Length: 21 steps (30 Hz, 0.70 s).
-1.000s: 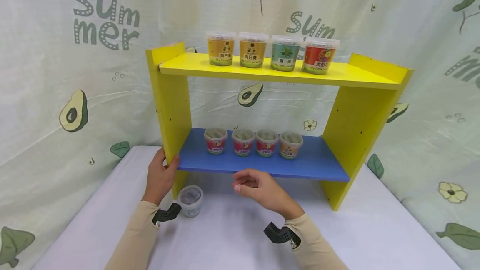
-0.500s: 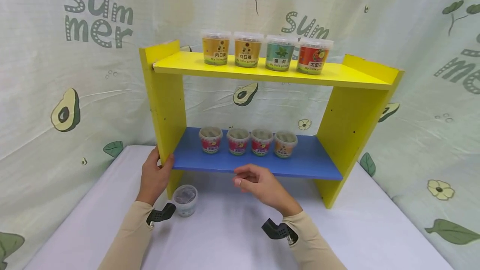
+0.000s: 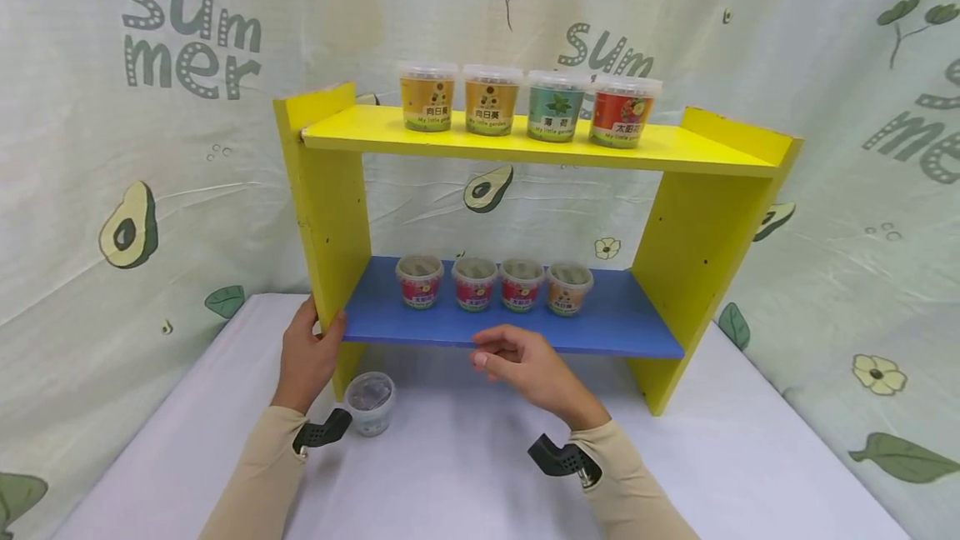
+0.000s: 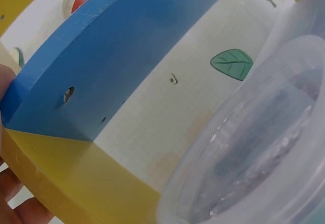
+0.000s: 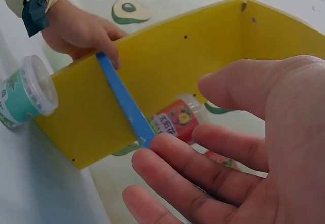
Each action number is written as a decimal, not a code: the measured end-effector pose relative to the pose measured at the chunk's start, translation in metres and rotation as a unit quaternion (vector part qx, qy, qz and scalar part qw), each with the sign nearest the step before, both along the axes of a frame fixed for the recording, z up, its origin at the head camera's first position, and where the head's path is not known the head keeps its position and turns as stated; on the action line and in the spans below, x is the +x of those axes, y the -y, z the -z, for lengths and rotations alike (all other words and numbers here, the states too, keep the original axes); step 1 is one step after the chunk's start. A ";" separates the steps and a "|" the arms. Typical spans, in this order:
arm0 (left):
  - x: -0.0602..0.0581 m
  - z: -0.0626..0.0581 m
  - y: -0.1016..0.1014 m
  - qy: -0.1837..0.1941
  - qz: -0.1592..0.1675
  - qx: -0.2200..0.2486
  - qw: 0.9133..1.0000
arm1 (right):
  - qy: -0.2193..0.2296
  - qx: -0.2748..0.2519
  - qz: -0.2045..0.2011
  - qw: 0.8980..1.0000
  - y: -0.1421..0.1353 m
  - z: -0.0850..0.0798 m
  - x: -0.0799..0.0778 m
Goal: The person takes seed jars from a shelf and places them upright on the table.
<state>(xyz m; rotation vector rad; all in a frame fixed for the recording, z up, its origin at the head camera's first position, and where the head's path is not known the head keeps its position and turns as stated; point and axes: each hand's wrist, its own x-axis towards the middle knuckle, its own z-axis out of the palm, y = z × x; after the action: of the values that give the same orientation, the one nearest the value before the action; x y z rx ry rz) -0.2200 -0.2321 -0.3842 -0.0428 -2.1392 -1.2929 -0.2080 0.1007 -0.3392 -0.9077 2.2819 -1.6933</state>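
Observation:
My left hand (image 3: 306, 361) grips the left yellow side panel (image 3: 333, 223) of a two-tier shelf, its thumb at the corner of the blue lower board (image 3: 427, 326). The right wrist view shows that thumb over the board's end and the other fingers behind the panel. Just before the board's front edge, my right hand (image 3: 536, 373) hangs with loosely bent fingers and holds nothing. A clear-lidded teal cup (image 5: 23, 94) stands on the white table by the panel's foot, close to my left wrist; its lid (image 4: 254, 148) looms large in the left wrist view.
On the yellow top board (image 3: 360, 125) stand several lidded cups, two orange, a teal one (image 3: 555, 111) and a red one (image 3: 621, 117). Along the blue board sit three pink-red cups (image 3: 474, 290) and an orange one (image 3: 567, 294). A printed cloth (image 3: 225, 232) hangs behind.
The whole head view has shifted slightly left as the camera turned. Both hands keep nearly the same places at the shelf, and the cups have not moved.

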 end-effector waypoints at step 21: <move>0.002 0.000 -0.001 0.013 0.008 0.003 1.000 | -0.009 -0.031 0.013 0.999 -0.018 -0.015 0.004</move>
<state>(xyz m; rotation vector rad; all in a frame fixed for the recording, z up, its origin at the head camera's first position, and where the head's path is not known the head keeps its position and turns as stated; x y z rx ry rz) -0.2184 -0.2309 -0.3838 -0.0410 -2.1611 -1.3153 -0.2044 0.1189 -0.3243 -0.9117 2.2736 -1.7837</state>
